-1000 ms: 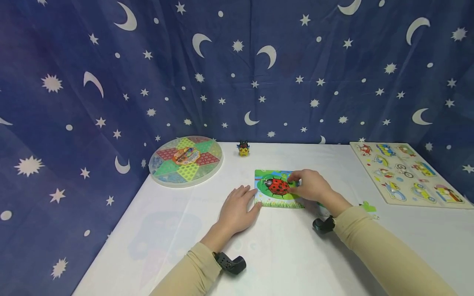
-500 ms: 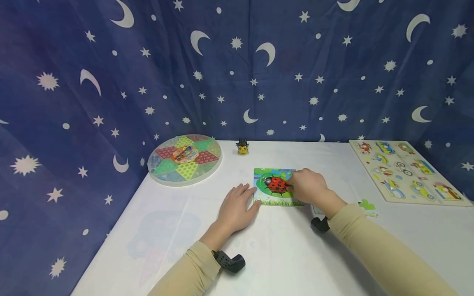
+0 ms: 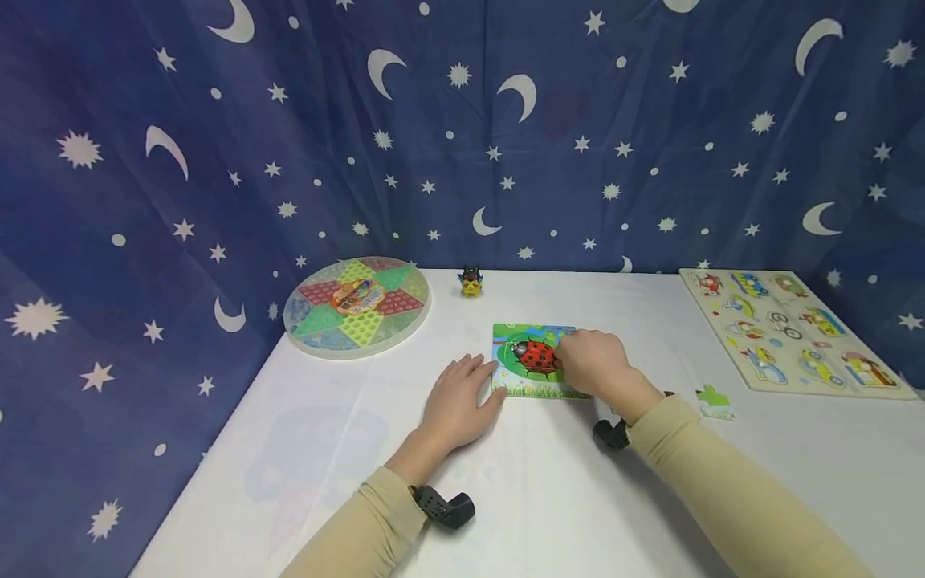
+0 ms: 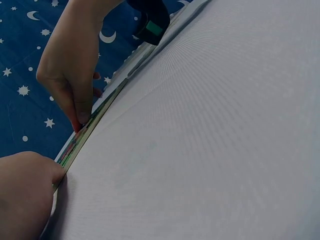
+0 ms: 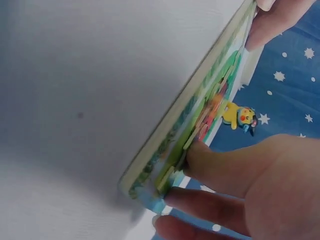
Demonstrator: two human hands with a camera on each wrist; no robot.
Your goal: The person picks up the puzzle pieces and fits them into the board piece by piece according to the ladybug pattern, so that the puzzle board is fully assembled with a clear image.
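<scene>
A ladybug jigsaw puzzle (image 3: 535,358) lies in its thin tray on the white table, in front of me. My left hand (image 3: 458,403) rests at its left edge, fingers extended, with fingertips and thumb touching the rim. At the right part of the picture, my right hand (image 3: 596,365) pinches a puzzle piece between thumb and fingers, low against the board. In the right wrist view the thumb (image 5: 199,157) lies on the ladybug picture, where some pieces (image 5: 165,180) stand slightly raised. The right hand covers the puzzle's right side in the head view.
A loose green puzzle piece (image 3: 714,399) lies right of the puzzle; other pieces are partly hidden under the right wrist. A round Chinese checkers board (image 3: 357,308) is at back left, a small yellow figurine (image 3: 471,282) at the back, a wooden peg puzzle (image 3: 795,333) at right.
The right hand's fingers have drawn together over the puzzle's right side, and that hand has turned more knuckles-up. My left hand stays at the rim. The head view has tilted slightly.
</scene>
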